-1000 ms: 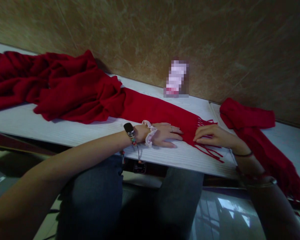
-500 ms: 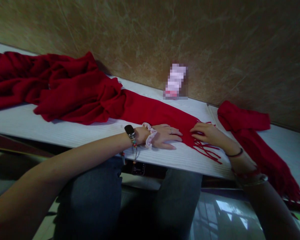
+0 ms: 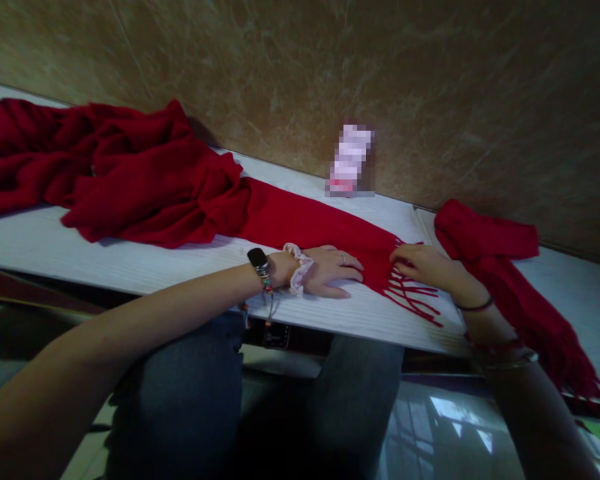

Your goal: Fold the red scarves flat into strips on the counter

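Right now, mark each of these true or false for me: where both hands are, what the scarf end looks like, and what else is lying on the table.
1. The left hand lies flat on the red scarf. True.
2. The right hand is lifted clear of the table. False: it rests at the scarf's fringe.
3. The scarf's far part is bunched up at the left. True.
4. The second red scarf lies to the left of both hands. False: it lies to the right, its end hanging over the table edge.
5. The fringe is white. False: it is red.
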A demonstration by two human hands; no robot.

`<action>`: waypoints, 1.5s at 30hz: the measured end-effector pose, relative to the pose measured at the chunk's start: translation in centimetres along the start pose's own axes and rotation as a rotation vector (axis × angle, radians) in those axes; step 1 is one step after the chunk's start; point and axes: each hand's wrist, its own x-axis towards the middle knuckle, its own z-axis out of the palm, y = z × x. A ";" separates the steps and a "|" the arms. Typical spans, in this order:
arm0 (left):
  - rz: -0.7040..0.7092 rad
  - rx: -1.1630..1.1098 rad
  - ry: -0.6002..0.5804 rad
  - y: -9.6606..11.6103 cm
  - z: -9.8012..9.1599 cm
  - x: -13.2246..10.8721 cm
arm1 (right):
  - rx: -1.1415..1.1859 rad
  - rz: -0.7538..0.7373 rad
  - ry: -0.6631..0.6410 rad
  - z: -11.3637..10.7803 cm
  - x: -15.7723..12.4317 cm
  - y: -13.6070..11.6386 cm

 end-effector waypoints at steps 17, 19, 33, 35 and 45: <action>-0.114 -0.047 0.069 0.5 0.6 0.3 | 0.144 -0.187 -0.138 -0.6 0.3 -3.8; -0.126 -0.053 0.066 0.6 0.6 0.4 | 0.097 -0.209 -0.112 -0.3 0.3 -3.8; -0.259 -0.084 0.104 0.0 -0.5 0.4 | 0.227 -0.180 -0.256 -1.7 0.2 -4.5; -0.274 -0.084 0.097 0.1 -0.8 0.5 | 0.239 -0.156 -0.274 -1.6 0.2 -4.4; -0.308 -0.029 0.096 2.2 -2.6 -0.2 | 0.143 -0.158 -0.136 -1.4 0.2 -4.7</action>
